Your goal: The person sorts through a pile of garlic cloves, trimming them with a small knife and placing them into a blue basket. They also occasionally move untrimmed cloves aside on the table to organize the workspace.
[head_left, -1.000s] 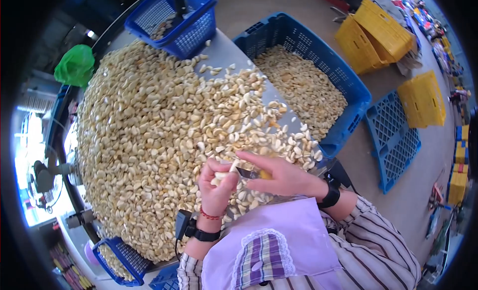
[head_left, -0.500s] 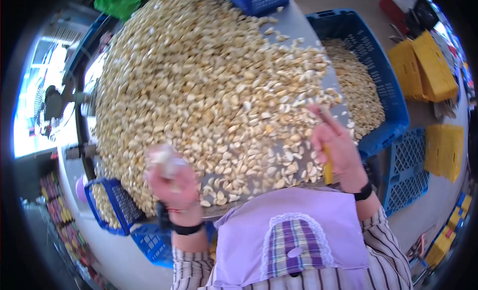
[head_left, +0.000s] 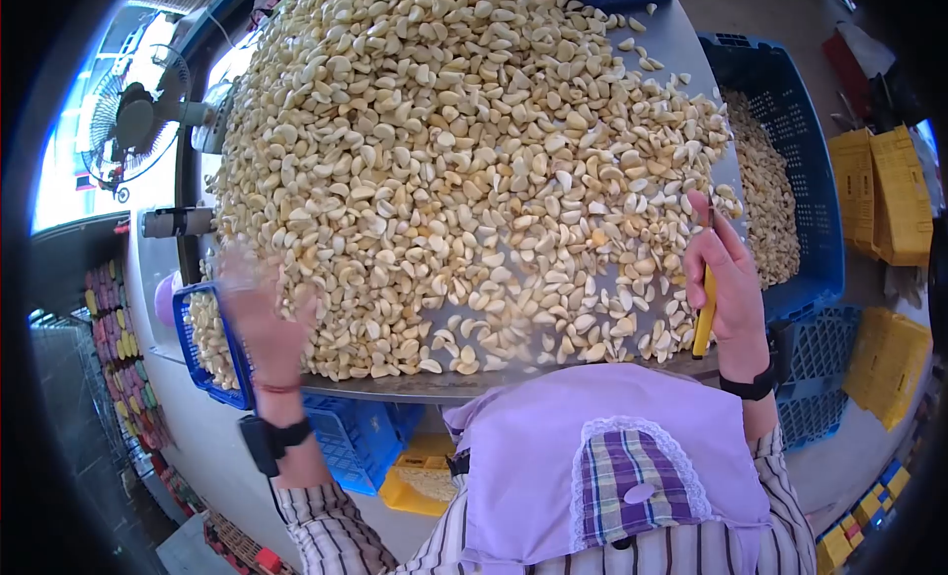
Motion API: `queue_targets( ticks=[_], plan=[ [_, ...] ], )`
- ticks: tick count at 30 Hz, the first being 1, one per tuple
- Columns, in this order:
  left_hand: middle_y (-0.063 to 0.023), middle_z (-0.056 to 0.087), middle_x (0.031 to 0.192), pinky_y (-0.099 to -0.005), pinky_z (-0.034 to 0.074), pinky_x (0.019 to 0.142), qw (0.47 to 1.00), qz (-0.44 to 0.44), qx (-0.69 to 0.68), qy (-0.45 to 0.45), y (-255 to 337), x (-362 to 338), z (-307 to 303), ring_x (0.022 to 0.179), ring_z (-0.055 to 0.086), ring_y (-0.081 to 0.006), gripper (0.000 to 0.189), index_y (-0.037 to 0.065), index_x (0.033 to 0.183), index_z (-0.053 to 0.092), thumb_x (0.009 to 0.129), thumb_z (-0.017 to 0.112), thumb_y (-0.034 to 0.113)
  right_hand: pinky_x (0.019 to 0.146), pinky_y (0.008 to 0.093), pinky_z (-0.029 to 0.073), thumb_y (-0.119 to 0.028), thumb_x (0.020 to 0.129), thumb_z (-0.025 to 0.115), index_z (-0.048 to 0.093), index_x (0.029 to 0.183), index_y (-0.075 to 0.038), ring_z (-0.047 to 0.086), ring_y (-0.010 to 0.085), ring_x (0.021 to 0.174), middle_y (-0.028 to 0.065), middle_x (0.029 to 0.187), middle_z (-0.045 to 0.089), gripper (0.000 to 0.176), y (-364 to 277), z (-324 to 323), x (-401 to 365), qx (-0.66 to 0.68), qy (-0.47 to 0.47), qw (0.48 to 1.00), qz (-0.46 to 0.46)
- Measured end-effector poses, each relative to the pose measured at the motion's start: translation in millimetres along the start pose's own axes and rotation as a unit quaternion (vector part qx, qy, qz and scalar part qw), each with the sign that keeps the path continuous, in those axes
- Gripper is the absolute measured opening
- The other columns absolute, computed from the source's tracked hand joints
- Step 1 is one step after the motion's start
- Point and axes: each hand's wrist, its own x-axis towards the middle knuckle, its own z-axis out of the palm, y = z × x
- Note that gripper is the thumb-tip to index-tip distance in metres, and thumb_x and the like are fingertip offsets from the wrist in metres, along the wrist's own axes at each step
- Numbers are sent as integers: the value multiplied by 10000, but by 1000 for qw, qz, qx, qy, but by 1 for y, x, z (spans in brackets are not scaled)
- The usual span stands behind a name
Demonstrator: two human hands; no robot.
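Note:
A wide heap of pale, curved pieces (head_left: 395,180), either cashew kernels or peeled garlic cloves, covers the metal table (head_left: 691,51). My right hand (head_left: 733,284) is closed around a yellow-handled tool (head_left: 704,313), apparently a small knife, at the heap's right edge. Its handle points down toward me; the blade is hardly visible near my fingertips. At the left, my left hand (head_left: 267,328) is smeared by motion beside a small blue basket (head_left: 237,363) with similar pieces in it. Whether its blurred fingers hold anything cannot be made out.
A large blue crate (head_left: 820,200) with more pieces stands beyond the table's right side. Yellow crates (head_left: 879,195) lie farther right. Another blue crate (head_left: 346,447) sits below the front edge. A fan (head_left: 143,116) stands at the far left.
My left hand has moved left, from the heap's front to the small basket. My right hand keeps the yellow-handled tool at the heap's right edge. The camera view has shifted.

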Motion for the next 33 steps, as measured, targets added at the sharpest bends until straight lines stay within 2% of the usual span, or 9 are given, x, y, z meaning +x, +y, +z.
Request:
queue_targets(
  ticks=[3, 5, 10, 14, 16, 18, 21, 26, 33],
  plan=[
    [-70, 413, 1413, -493, 287, 1062, 826, 341, -81, -442, 117, 26, 7, 1325, 344, -261, 505, 200, 1292, 506, 807, 611, 295, 417, 136, 352, -215, 961, 500, 407, 1380, -83, 406, 32, 449, -12, 657, 454, 449, -4, 4, 2, 11, 3, 1000, -5],
    [-2, 340, 1468, -513, 269, 1072, 766, 552, -236, -230, 138, -13, 57, 1354, 304, -203, 556, 238, 1361, 413, 835, 587, 283, 416, 137, 358, -214, 959, 506, 417, 1370, -78, 408, 32, 451, -12, 662, 458, 442, -11, 5, 2, 22, 4, 1000, -14],
    [47, 386, 1417, -555, 253, 1042, 731, 587, -324, -125, 174, 20, 120, 1341, 321, -224, 456, 279, 1248, 515, 810, 608, 365, 406, 141, 360, -208, 957, 507, 434, 1356, -79, 414, 31, 440, -15, 663, 464, 425, -18, 2, 0, 39, -4, 998, -51],
    [-7, 410, 1394, -552, 189, 1063, 922, 345, -167, 53, 195, 72, 121, 1349, 281, -285, 440, 251, 1184, 573, 772, 657, 378, 402, 144, 355, -212, 961, 502, 460, 1331, -77, 414, 34, 435, -17, 652, 462, 396, -18, 3, -3, 68, 24, 997, -39],
    [-29, 424, 1375, -530, 181, 1070, 923, 270, -274, 15, 204, 80, 91, 1321, 327, -265, 374, 227, 1120, 581, 778, 645, 363, 401, 145, 354, -214, 963, 498, 471, 1319, -77, 416, 34, 435, -18, 647, 459, 383, -19, -2, -6, 81, 30, 995, -44],
    [-28, 418, 1386, -519, 181, 1080, 751, 310, -453, -366, 225, 73, 66, 1322, 335, -252, 358, 228, 1128, 578, 792, 623, 345, 396, 150, 352, -224, 966, 494, 487, 1299, -77, 422, 36, 433, -19, 641, 454, 364, -20, -7, -6, 83, 50, 994, -39],
    [-28, 420, 1391, -528, 205, 1072, 719, 611, -306, -128, 250, 27, 86, 1301, 371, -258, 379, 233, 1171, 566, 805, 603, 322, 393, 156, 352, -240, 962, 501, 486, 1295, -76, 419, 40, 428, -19, 640, 452, 372, -18, -13, -3, 128, 62, 989, -30],
    [-32, 488, 1307, -518, 334, 989, 877, 370, -303, 34, 269, 61, 112, 1191, 468, -263, 414, 216, 1169, 596, 762, 662, 241, 389, 168, 357, -256, 957, 512, 485, 1296, -81, 419, 45, 420, -14, 648, 467, 383, -14, -5, -1, 127, 54, 990, -32],
    [-93, 633, 870, -317, 475, 663, 882, -12, -463, 90, 177, 86, 79, 742, 587, -217, 224, 15, 981, 677, 759, 673, -14, 387, 159, 350, -232, 956, 510, 514, 1268, -84, 413, 45, 421, -13, 656, 475, 345, -10, 0, 8, 96, 49, 994, 9]
  ],
)
